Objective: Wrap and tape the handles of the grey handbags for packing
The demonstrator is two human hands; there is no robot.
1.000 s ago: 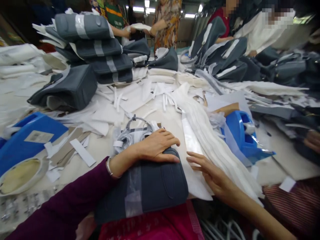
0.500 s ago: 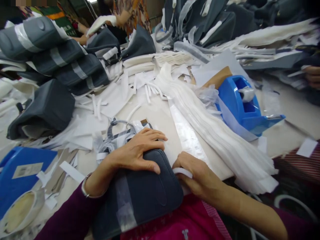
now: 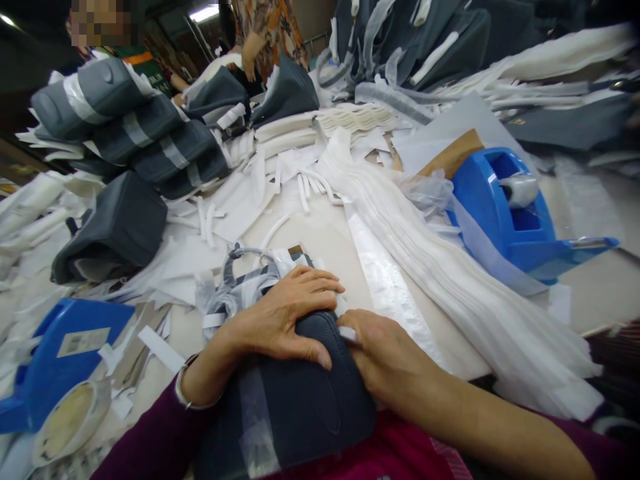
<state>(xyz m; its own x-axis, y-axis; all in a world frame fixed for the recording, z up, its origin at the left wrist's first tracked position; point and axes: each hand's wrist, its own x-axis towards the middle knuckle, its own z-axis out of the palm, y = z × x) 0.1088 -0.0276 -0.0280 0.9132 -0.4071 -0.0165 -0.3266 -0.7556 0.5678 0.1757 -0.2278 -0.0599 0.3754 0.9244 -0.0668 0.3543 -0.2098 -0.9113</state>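
A dark blue-grey handbag [image 3: 300, 400] lies in front of me, with a band of clear tape [image 3: 257, 413] around it. My left hand [image 3: 295, 313] grips its upper corner, the thumb on the near face and the fingers over the far edge. Grey wrapped handles [image 3: 225, 293] lie bunched beyond my left wrist. At the bag's right side, my right hand [image 3: 380, 353] is closed on a white foam strip [image 3: 349, 335] and presses against the bag. Its fingertips are partly hidden behind the bag's edge.
Blue tape dispensers stand at right [image 3: 505, 207] and left [image 3: 65, 360], near a tape roll [image 3: 70, 420]. Layered white foam strips [image 3: 430, 260] run across the table. Taped bags [image 3: 165, 147] are stacked at back left. Other people stand beyond the table.
My right hand has moved in against the bag's side with the foam strip, which showed as a loop before. My left hand keeps its grip. The whole view has shifted slightly.
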